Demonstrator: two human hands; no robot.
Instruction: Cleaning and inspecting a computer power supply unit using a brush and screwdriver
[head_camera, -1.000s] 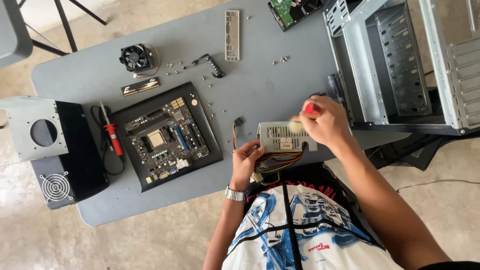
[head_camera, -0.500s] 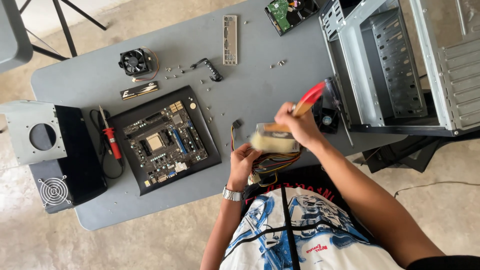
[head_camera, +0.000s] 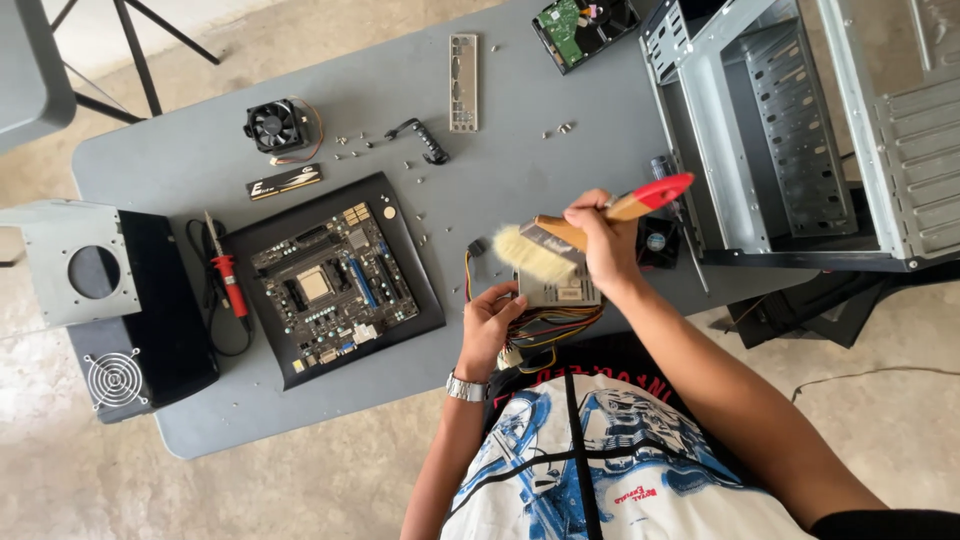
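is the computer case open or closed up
Open. The computer case lies on the table with its side panel off, showing bare metal bays inside, and the motherboard sits out on the table.

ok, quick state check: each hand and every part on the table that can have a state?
right hand: closed grip on the paintbrush, bristles over the power supply
left hand: steadying the power supply at the table edge
computer case: side open, bays bare
motherboard: out of the case, flat on a black mat
cooler fan: detached, on the table
screwdriver: lying unused
hard drive: loose, board side up
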